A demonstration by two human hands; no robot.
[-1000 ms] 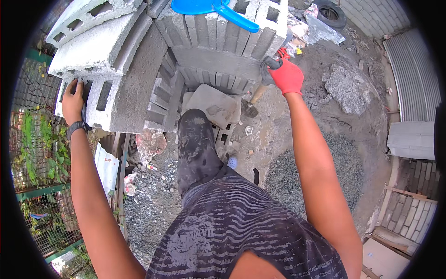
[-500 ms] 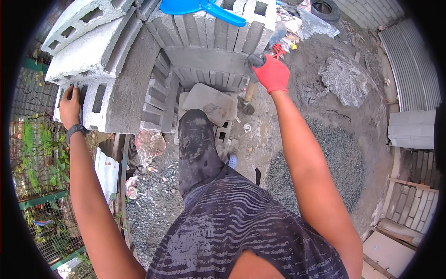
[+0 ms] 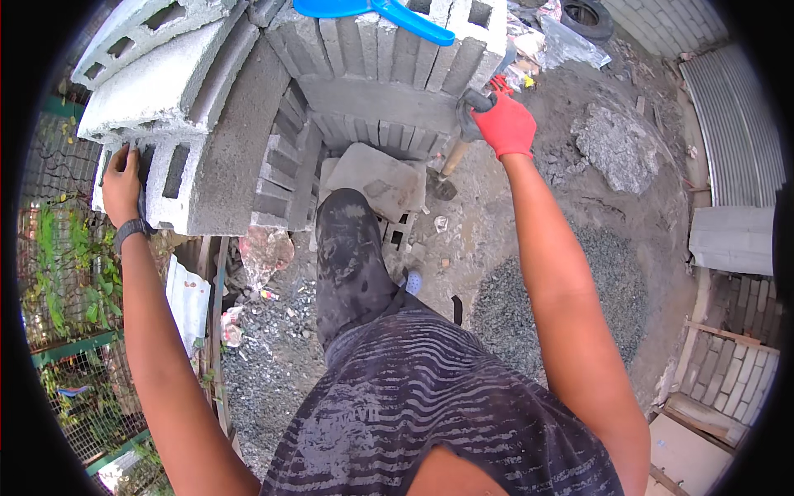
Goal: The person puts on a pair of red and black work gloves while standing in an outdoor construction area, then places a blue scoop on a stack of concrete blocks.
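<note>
My bare left hand [image 3: 122,183], with a dark watch at the wrist, grips the near end of a hollow concrete block [image 3: 175,174], its fingers hooked at the openings. That block lies low in a stack on the left. My right hand [image 3: 500,124] wears a red glove with dark grey fingers. These are closed round the wooden handle of a hammer [image 3: 455,155], whose dark head hangs low near the ground; the glove hides the upper handle. A concrete slab [image 3: 376,178] lies on blocks in front of my raised knee.
A blue plastic scoop [image 3: 413,23] rests on the far block wall [image 3: 372,99]. Grey gravel [image 3: 529,318] is heaped at right, with a mortar mound [image 3: 616,145] beyond. A wire fence [image 3: 87,388] runs along the left. An old tire [image 3: 587,18] lies at the back.
My right hand has moved a little to the right, tilting the hammer's handle that way. The left hand keeps its grip on the block. The view has shifted slightly.
</note>
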